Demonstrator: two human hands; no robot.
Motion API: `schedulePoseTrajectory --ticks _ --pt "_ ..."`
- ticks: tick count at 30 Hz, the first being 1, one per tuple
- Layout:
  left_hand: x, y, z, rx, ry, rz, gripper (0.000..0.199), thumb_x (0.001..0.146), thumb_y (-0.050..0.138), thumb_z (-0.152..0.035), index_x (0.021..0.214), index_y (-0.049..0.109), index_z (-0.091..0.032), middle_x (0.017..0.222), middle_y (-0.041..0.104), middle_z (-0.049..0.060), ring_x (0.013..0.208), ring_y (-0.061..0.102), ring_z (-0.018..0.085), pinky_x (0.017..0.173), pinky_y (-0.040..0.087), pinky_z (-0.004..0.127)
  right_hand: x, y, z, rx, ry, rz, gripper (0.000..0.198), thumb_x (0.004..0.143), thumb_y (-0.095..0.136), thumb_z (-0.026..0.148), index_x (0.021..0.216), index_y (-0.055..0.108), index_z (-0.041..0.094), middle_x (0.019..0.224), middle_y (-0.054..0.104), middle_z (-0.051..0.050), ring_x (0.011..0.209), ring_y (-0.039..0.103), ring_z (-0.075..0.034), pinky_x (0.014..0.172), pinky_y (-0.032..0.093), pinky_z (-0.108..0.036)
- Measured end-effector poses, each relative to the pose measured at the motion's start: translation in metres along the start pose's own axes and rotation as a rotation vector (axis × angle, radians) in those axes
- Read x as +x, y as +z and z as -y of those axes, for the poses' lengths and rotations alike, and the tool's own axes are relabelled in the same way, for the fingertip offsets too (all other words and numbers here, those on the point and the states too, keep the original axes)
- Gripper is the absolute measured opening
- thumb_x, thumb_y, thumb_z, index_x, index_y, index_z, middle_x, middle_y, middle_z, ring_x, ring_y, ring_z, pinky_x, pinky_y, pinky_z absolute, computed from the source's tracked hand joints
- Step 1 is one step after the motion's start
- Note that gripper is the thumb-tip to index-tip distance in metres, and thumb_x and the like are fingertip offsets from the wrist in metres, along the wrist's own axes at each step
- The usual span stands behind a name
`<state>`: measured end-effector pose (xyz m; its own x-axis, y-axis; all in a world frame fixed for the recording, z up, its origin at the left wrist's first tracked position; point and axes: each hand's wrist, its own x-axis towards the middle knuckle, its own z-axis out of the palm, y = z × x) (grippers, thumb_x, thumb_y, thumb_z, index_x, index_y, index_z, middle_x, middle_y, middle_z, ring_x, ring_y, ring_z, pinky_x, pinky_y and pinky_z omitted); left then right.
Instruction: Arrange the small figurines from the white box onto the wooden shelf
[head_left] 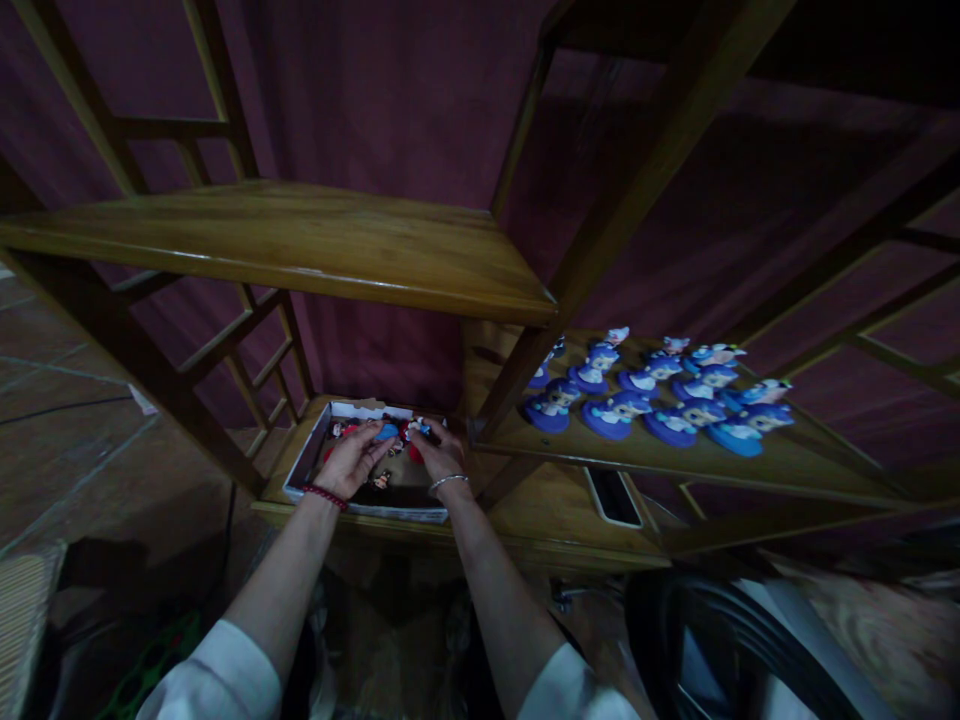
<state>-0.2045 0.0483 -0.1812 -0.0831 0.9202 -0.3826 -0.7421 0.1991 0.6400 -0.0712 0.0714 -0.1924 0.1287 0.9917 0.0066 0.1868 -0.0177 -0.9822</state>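
Observation:
Both hands reach into a shallow white-rimmed box [291,487] on the low shelf. My left hand [351,462], with a dark red bead bracelet, is closed at the fingertips on a small blue piece [387,431]. My right hand [441,456], wearing a silver bangle, pinches a small white-and-blue figurine [417,427] beside it. Whether the two pieces touch is too small to tell. Small red and dark figurines lie in the box around the hands, one of them a loose figurine [382,480] near the front.
Rows of purple-haired figurines [616,412] on round blue and purple bases stand on the raised shelf at right. Below them lies a white-rimmed dark rectangular object [615,497]. A wooden shelf board [300,240] and slanting post [517,385] frame the space. Black coiled hose-like material [720,610] sits lower right.

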Motion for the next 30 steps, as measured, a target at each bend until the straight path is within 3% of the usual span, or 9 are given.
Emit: schedulePoseTrajectory --ticks 11,22,30 --pt "0.0011 0.0021 0.0002 0.081 -0.045 -0.163 0.008 0.077 0.051 -0.013 0.073 0.058 -0.011 0.075 0.064 0.005 0.064 0.059 0.011 0.064 0.054 0.025 0.001 0.0023 -0.0024 0.216 0.086 -0.028 0.036 0.057 0.064 0.038 0.088 0.063 0.02 0.088 0.066 -0.002 0.082 0.059 -0.016 0.075 0.045 -0.027" --pt "0.0041 0.0008 0.0042 0.082 -0.091 -0.12 0.012 0.078 0.046 -0.011 0.07 0.055 -0.011 0.067 0.062 0.005 0.066 0.061 0.013 0.068 0.054 0.031 -0.0004 0.005 -0.0005 0.32 0.151 0.003 0.04 0.06 0.062 0.037 0.097 0.059 0.021 0.087 0.063 -0.003 0.076 0.059 -0.015 0.064 0.05 -0.026" --pt "0.0028 0.0011 0.0067 0.114 -0.139 -0.043 0.013 0.078 0.045 -0.011 0.074 0.057 -0.01 0.075 0.064 0.009 0.074 0.062 0.016 0.073 0.052 0.034 -0.0005 0.0039 0.0024 0.293 0.106 0.047 0.031 0.059 0.062 0.035 0.084 0.06 0.018 0.08 0.065 -0.002 0.072 0.059 -0.015 0.068 0.048 -0.026"
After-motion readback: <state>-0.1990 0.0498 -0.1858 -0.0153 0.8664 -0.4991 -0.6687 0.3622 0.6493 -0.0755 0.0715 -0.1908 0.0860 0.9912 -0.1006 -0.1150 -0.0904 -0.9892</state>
